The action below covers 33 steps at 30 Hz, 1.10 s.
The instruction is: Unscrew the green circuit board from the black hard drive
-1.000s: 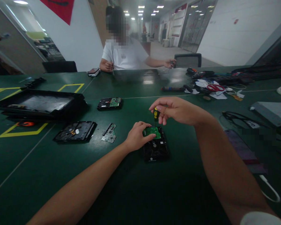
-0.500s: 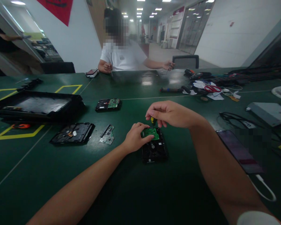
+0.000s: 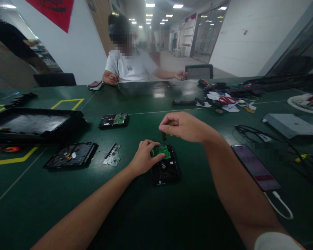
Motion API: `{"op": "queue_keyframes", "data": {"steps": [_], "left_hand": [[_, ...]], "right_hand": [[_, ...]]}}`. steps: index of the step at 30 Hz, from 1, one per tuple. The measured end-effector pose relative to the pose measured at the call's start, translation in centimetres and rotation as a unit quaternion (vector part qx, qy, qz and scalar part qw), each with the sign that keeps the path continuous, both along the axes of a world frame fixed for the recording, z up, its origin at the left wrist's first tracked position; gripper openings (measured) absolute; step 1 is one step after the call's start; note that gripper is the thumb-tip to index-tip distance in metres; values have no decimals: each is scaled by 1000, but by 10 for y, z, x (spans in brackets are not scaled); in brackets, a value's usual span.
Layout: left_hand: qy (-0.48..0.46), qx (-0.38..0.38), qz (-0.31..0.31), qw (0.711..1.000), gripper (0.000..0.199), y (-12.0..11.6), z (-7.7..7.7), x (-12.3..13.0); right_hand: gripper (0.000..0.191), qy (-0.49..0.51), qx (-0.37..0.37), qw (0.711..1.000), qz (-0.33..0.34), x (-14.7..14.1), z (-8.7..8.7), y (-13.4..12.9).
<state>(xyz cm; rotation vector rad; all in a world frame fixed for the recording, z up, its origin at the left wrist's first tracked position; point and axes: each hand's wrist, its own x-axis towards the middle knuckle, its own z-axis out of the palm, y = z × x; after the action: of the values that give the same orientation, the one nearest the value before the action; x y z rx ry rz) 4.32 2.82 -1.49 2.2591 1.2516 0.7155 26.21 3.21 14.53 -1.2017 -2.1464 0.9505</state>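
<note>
A black hard drive (image 3: 167, 173) lies flat in front of me, its green circuit board (image 3: 166, 152) facing up at the far end. My left hand (image 3: 145, 158) grips the drive's left side, with the thumb across the board and the fingers at the far edge. Pinched in my right hand (image 3: 181, 126) is a small screwdriver (image 3: 164, 137) with a dark and yellow handle. It stands upright over the drive's far end; its tip is too small to make out.
Left of the drive lie a loose circuit board (image 3: 112, 156), an opened drive (image 3: 71, 155) and another hard drive (image 3: 113, 120). A black casing (image 3: 36, 121) stands farther left. A phone (image 3: 255, 166) with a white cable is at right. Across the table (image 3: 135, 215) sits a person (image 3: 127, 67).
The whole view has shifted slightly. My right hand has turned a little around the screwdriver, hiding more of its handle. My left hand stays on the hard drive.
</note>
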Motion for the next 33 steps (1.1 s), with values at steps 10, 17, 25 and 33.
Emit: {"op": "queue_keyframes", "data": {"steps": [10, 17, 25, 33], "left_hand": [[18, -51, 36, 998, 51, -3, 9, 6], [3, -66, 44, 997, 54, -5, 11, 9], [-14, -69, 30, 997, 54, -7, 13, 8], [-2, -80, 15, 997, 55, 1, 9, 2]], "right_hand": [[22, -21, 13, 1000, -19, 3, 6, -6], [15, -20, 36, 999, -21, 4, 10, -10], [22, -1, 8, 1000, 8, 4, 5, -7], [25, -9, 6, 1000, 26, 7, 4, -4]]}}
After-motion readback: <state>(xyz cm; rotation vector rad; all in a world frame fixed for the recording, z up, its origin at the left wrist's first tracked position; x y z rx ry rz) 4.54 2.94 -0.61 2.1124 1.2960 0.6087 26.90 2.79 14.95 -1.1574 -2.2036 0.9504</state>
